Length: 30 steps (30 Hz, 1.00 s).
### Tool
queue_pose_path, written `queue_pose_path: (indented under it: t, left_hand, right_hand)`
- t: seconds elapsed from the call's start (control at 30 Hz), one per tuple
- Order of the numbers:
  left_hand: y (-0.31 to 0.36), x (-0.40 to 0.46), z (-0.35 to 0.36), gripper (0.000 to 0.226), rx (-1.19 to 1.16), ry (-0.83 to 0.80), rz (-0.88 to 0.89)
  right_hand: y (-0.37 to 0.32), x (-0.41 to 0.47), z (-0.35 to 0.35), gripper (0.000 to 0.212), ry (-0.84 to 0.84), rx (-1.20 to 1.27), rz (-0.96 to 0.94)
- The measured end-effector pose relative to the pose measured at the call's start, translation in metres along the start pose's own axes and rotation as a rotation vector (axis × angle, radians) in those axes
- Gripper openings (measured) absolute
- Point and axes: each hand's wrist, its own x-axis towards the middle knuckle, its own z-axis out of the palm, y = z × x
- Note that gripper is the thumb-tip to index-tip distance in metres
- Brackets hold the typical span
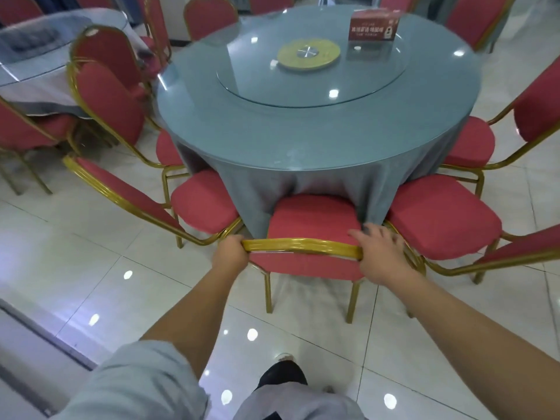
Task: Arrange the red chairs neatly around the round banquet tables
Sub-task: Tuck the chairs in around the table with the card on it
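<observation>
A red chair (312,219) with a gold frame stands right in front of me, its seat partly under the grey-blue cloth of the round table (303,128). My left hand (231,251) grips the left end of the chair's gold top rail. My right hand (380,253) grips the right end of the same rail, fingers over the top. More red chairs flank it: one at the left (203,201) and one at the right (442,216), both close to the table's cloth.
A glass turntable (257,86) with a yellow hub and a red sign card (374,25) sit on the table. Further red chairs ring the table. A second round table (36,68) stands at the far left. Glossy white floor tiles lie around my feet.
</observation>
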Motion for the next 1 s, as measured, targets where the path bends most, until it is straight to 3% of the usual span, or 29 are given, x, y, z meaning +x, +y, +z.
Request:
queue_pose_path:
  t: [0.1, 0.23, 0.43, 0.6, 1.0]
  left_hand:
    - [-0.02, 0.012, -0.008, 0.021, 0.071, -0.029, 0.005]
    - [-0.027, 0.007, -0.014, 0.018, 0.081, -0.08, 0.081]
    - [-0.03, -0.016, 0.005, 0.026, 0.13, -0.097, 0.129]
    - [-0.001, 0.019, 0.004, 0.025, 0.148, -0.164, 0.18]
    - [0.014, 0.034, 0.011, 0.014, 0.083, -0.239, 0.187]
  right_hand:
    - [-0.024, -0.002, 0.019, 0.038, -0.043, 0.152, 0.011]
    - [-0.017, 0.001, 0.025, 0.026, -0.048, 0.215, 0.011]
    - [0.005, 0.005, 0.017, 0.056, -0.098, 0.144, -0.07]
    - [0.011, 0.029, -0.002, 0.038, 0.017, 0.22, 0.006]
    - [0.019, 0.041, -0.013, 0.038, 0.014, 0.183, 0.116]
